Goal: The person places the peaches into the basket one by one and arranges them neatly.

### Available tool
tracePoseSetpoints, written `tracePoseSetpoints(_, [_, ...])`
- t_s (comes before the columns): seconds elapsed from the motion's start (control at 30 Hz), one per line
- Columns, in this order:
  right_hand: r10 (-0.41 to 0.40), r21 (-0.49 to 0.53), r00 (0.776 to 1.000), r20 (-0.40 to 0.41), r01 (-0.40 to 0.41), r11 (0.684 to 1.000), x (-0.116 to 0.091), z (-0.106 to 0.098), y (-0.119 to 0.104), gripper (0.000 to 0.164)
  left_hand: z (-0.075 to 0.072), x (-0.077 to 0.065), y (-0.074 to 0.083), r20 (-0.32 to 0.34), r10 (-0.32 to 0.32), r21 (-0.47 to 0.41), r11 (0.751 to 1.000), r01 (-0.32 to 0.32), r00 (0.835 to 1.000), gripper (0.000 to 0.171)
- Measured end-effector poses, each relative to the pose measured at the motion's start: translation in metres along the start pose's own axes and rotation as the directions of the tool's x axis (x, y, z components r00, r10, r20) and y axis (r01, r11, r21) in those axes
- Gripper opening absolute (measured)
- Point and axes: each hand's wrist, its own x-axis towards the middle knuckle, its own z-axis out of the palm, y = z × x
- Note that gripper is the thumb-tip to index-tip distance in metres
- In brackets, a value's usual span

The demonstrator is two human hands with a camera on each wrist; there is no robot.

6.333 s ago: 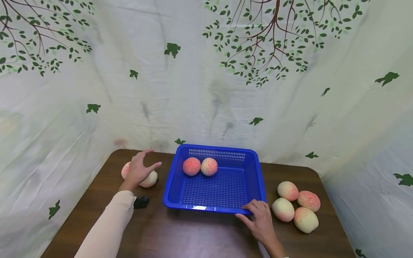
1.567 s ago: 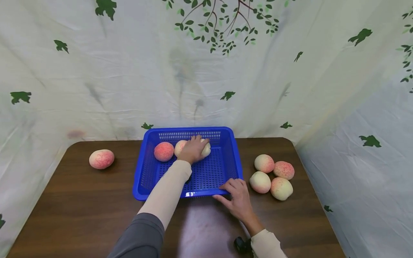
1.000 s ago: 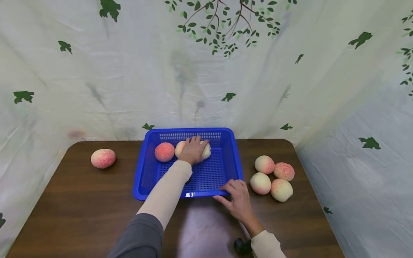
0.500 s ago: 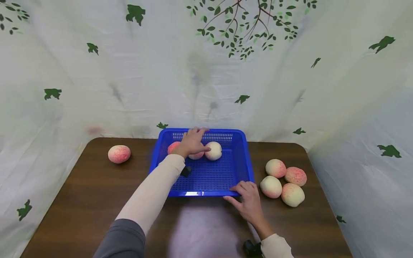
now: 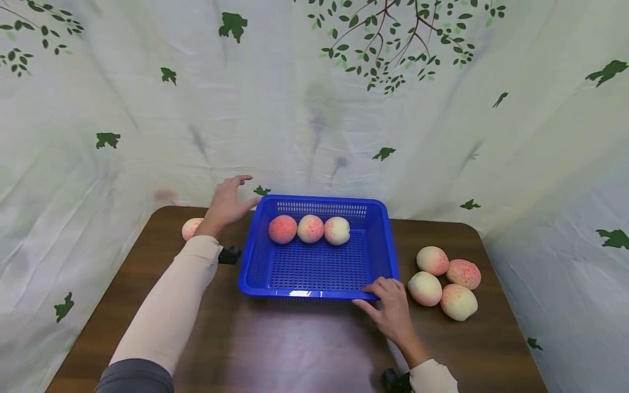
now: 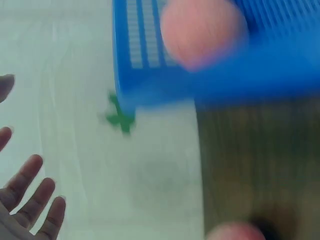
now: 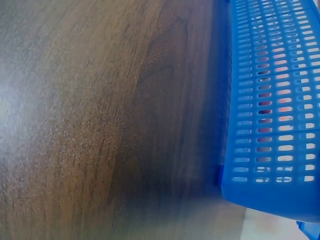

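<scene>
A blue plastic basket (image 5: 314, 273) stands near the table's back edge. Along its back side sit a red peach (image 5: 282, 229), a speckled peach (image 5: 310, 228) and a paler peach (image 5: 337, 231) in a row. My left hand (image 5: 227, 204) is in the air left of the basket, holding nothing, its fingers spread in the left wrist view. Beyond its wrist, a pink-and-white peach (image 5: 190, 228) is partly hidden on the table. My right hand (image 5: 390, 311) pinches the basket's front rim near the right corner, thumb outside and fingers over the top.
Right of the basket, several peaches lie in a cluster, among them a red one (image 5: 464, 274) and a cream one (image 5: 458, 302). The brown wooden table (image 5: 206, 338) ends at a white leaf-printed curtain (image 5: 275, 109) behind and at both sides.
My left hand has let go of the pale peach inside the basket, making three there, and moved left out of the basket. My right hand has stayed on the front rim.
</scene>
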Motion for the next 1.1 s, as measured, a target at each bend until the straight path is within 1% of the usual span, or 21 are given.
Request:
tracePoseSetpoints(0.1, [0.006, -0.004, 1.000, 0.015, -0.006, 1.000, 0.001, -0.001, 0.001, 0.025, -0.016, -0.014, -0.023, -0.029, -0.031, -0.016, 0.999, 0.030, 0.999, 0.058])
tracePoseSetpoints(0.23, [0.011, -0.018, 1.000, 0.024, -0.010, 1.000, 0.000, -0.003, 0.002, 0.024, -0.034, -0.032, -0.054, -0.015, -0.056, 0.026, 0.998, 0.057, 0.998, 0.061])
tracePoseSetpoints(0.33, [0.005, -0.026, 1.000, 0.017, -0.004, 1.000, -0.001, -0.003, 0.003, 0.024, -0.042, -0.043, -0.075, -0.002, -0.076, 0.057, 0.995, 0.076, 0.997, 0.063])
tracePoseSetpoints(0.43, [0.003, -0.024, 1.000, 0.009, -0.002, 1.000, -0.002, -0.003, 0.004, 0.024, -0.045, -0.052, -0.095, -0.012, -0.090, 0.059, 0.994, 0.090, 0.996, 0.064])
tracePoseSetpoints(0.57, [-0.006, -0.026, 1.000, 0.005, 0.006, 1.000, -0.002, -0.002, 0.005, 0.024, -0.041, -0.064, -0.123, -0.029, -0.099, 0.081, 0.992, 0.101, 0.995, 0.064])
tracePoseSetpoints(0.67, [-0.004, -0.022, 1.000, 0.007, 0.004, 1.000, -0.002, 0.000, 0.004, 0.024, -0.033, -0.072, -0.142, -0.038, -0.108, 0.088, 0.990, 0.111, 0.993, 0.065])
tracePoseSetpoints(0.73, [0.008, -0.015, 1.000, 0.015, -0.008, 1.000, -0.003, 0.000, 0.004, 0.024, -0.028, -0.076, -0.152, -0.045, -0.127, 0.077, 0.988, 0.130, 0.991, 0.066])
tracePoseSetpoints(0.87, [-0.001, -0.011, 1.000, 0.006, 0.002, 1.000, -0.002, 0.002, 0.003, 0.024, -0.020, -0.081, -0.162, -0.058, -0.178, 0.039, 0.983, 0.180, 0.982, 0.069])
tracePoseSetpoints(0.97, [-0.015, -0.009, 1.000, -0.001, 0.015, 1.000, -0.002, 0.004, 0.002, 0.024, -0.015, -0.083, -0.165, -0.070, -0.213, -0.001, 0.977, 0.214, 0.974, 0.072])
tracePoseSetpoints(1.1, [-0.012, -0.001, 1.000, 0.002, 0.012, 1.000, -0.001, 0.005, 0.001, 0.022, -0.007, -0.083, -0.168, -0.086, -0.250, -0.054, 0.968, 0.246, 0.964, 0.076])
